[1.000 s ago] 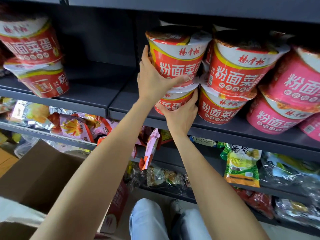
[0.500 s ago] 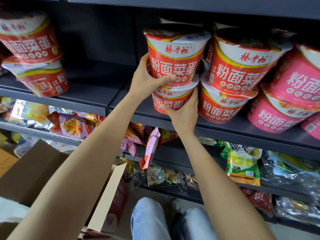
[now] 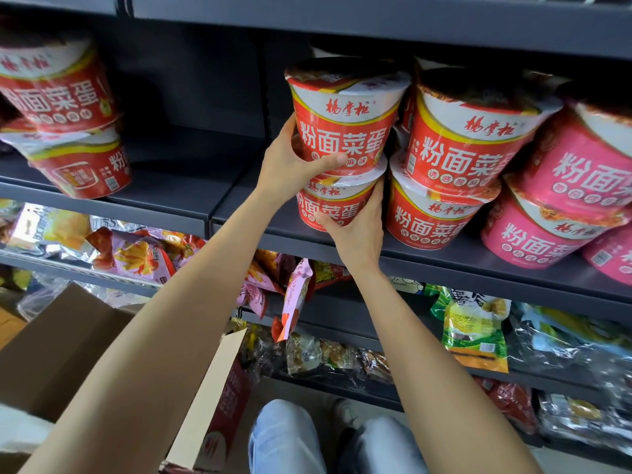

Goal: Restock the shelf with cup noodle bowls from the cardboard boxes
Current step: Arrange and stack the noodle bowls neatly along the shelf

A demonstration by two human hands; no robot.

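Since the earlier frame both hands have sunk a little with the stack, and the upper red bowl [image 3: 343, 121] has turned so its label faces squarely outward; nearest the camera, bent knees in pale jeans [image 3: 290, 439] show at the bottom edge, with an open cardboard box [image 3: 65, 347] low on the left, one flap [image 3: 208, 398] standing up beside the left forearm; farther up, the right hand [image 3: 355, 230] curls its fingers round the lower red bowl [image 3: 333, 206], which sits on the dark shelf [image 3: 246, 220]; just above, the left hand [image 3: 294, 165] grips the base of the upper red bowl, thumb laid across the front, and that bowl rests on the lower bowl's lid; right of the pair, touching them, stand two more stacked red bowls [image 3: 455, 172], then stacked pink bowls [image 3: 564, 206]; well apart on the left, a tilted red stack [image 3: 65, 124] leans on the same shelf level; below lie snack packets [image 3: 136, 258].
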